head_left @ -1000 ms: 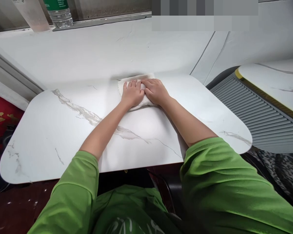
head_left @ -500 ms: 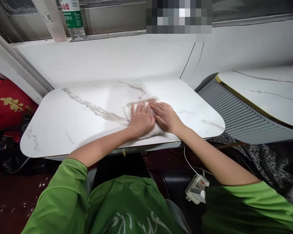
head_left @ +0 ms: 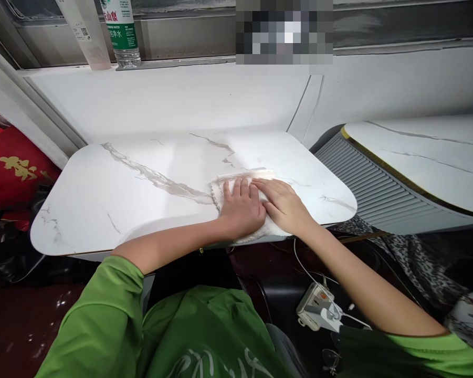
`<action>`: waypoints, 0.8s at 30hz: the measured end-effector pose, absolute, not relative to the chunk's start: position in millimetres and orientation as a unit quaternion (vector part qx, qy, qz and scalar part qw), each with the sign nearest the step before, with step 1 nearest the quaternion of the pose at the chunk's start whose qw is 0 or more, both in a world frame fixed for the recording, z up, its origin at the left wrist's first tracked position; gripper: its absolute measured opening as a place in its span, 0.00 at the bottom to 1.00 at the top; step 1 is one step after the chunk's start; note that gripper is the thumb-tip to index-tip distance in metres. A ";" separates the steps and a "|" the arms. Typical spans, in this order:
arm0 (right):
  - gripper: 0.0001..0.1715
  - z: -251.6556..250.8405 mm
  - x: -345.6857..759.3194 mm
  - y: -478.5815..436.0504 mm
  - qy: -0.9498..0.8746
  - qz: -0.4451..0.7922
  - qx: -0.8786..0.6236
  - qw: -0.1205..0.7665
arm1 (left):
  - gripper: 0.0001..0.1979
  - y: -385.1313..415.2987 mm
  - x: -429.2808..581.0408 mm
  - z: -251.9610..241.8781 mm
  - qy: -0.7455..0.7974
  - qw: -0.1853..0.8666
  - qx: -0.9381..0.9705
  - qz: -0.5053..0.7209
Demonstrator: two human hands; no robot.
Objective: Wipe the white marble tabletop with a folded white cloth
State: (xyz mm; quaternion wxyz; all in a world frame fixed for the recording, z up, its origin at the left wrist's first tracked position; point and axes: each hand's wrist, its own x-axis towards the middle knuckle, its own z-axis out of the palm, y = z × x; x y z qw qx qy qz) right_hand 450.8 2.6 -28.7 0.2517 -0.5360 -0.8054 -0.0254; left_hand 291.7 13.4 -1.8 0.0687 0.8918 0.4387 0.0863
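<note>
A white cloth (head_left: 217, 190) with a rough-looking edge lies on the white marbled tabletop (head_left: 137, 210), near its front edge and right of its middle. My left hand (head_left: 242, 210) rests on the cloth, palm down with its fingers stretched out and slightly spread. Beside it, my right hand (head_left: 285, 205) lies flat on the right part of the cloth, its fingers extended toward the left. The two hands touch or nearly touch, and much of the cloth is hidden under them.
A labelled water bottle (head_left: 124, 39) and a pale translucent container (head_left: 88, 39) stand on the window ledge. A second marbled table (head_left: 425, 152) with a ribbed grey side is at right. Below lies a power strip (head_left: 313, 307) with white cables. A red bag (head_left: 13, 163) is at left.
Both my hands and the cloth have slid to the right and toward me across the tabletop. The view has shifted slightly too.
</note>
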 end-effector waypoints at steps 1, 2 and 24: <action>0.29 -28.6 450.8 2.9 -0.804 -0.026 -0.537 0.253 | 0.29 14.2 291.7 -1.4 0.435 0.070 0.893 0.087; 0.29 -28.7 451.0 3.3 -0.802 -0.027 -0.540 0.254 | 0.29 15.1 291.8 -1.1 0.433 0.072 0.894 0.087; 0.28 -28.2 456.2 50.5 -0.787 -0.031 -0.558 0.263 | 0.28 61.9 303.5 -0.3 0.442 0.095 0.887 0.092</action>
